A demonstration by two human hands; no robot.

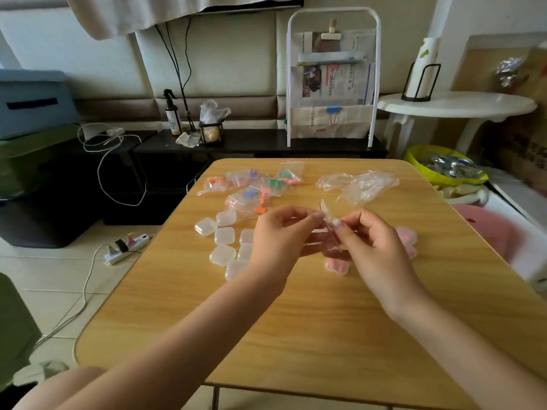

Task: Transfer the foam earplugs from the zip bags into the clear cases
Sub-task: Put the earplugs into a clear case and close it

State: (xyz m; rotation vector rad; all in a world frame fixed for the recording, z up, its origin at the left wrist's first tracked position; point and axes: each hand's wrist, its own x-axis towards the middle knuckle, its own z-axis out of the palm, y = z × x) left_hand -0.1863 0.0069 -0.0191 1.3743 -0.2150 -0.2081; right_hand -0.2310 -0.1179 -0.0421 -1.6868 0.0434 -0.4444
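Above the middle of the wooden table (296,335), my left hand (278,241) and my right hand (373,247) together pinch a small clear zip bag (327,214) with a red seal line. It looks empty. Several full zip bags (251,187) with orange, green, blue and purple earplugs lie at the far left. A pile of empty bags (361,184) lies at the far right. Several shut clear cases (225,235) sit left of my hands. A case with pink earplugs (337,266) lies under my right hand, more pink ones (407,236) behind it.
A white power strip (125,248) and cables lie on the floor to the left. A black low bench (260,143) with a white newspaper rack (331,84) stands behind the table. A pink stool (485,229) and a yellow bowl (444,168) sit at right.
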